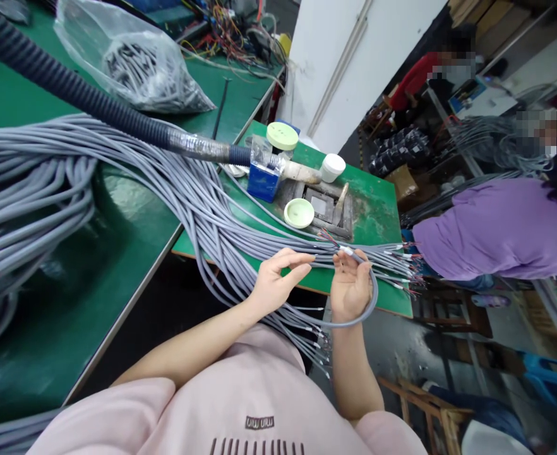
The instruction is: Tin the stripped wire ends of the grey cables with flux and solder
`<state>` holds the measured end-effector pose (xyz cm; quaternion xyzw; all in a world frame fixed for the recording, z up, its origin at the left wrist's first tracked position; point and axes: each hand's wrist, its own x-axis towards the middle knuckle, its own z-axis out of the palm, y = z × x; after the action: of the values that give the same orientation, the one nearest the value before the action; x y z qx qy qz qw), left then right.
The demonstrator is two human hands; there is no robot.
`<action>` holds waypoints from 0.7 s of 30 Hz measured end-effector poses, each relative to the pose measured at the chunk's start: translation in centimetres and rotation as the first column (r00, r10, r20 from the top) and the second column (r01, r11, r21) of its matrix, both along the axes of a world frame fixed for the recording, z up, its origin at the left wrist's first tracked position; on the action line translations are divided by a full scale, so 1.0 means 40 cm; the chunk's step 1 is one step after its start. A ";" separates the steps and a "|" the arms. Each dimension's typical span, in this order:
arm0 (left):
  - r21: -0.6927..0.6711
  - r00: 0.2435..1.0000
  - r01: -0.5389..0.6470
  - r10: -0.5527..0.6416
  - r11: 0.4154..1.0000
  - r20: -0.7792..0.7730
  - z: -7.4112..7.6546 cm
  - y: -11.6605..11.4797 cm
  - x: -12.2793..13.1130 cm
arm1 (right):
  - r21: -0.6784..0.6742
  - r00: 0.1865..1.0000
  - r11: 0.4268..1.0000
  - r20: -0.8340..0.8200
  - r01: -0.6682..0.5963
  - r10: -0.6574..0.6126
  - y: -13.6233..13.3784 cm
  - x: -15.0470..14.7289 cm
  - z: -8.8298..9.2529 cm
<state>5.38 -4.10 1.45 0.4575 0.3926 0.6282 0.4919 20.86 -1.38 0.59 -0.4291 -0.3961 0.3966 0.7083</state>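
Note:
My right hand grips a grey cable close to its end, where a white sleeve and thin coloured wires stick out toward the upper left. The cable bends in a loop around the outside of that hand. To the left is my left hand, its fingers stretched out and the thumb apart, with nothing visible between them. Behind both hands a thick bundle of grey cables runs across the green table, with stripped wire ends at the right.
A ribbed dark hose ends over a soldering pot. Around it are a blue box, a pale green dish and a white cup. A plastic bag lies behind. A person in purple sits at right.

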 end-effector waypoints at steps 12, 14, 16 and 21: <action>0.229 0.788 -0.048 0.178 0.972 -0.590 -0.019 0.031 -0.004 | 0.040 0.990 0.999 0.140 0.001 -0.007 -0.011 -0.036 0.002; 0.174 0.831 -0.042 0.131 0.984 -0.540 -0.021 0.037 -0.001 | 0.068 0.983 0.998 0.184 0.016 -0.029 -0.016 -0.040 0.002; 0.077 0.929 0.018 0.012 0.997 -0.369 -0.018 0.042 0.005 | 0.106 0.965 0.994 0.256 0.024 -0.050 -0.023 -0.046 0.006; -0.091 0.947 0.295 -0.278 0.951 0.161 0.000 0.042 0.025 | 0.226 0.867 0.973 0.493 -0.043 -0.077 -0.039 -0.060 0.041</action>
<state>6.37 -2.43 1.46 0.4336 0.3201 0.5582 0.6308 18.46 -2.93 2.24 -0.4354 -0.6048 0.2176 0.6303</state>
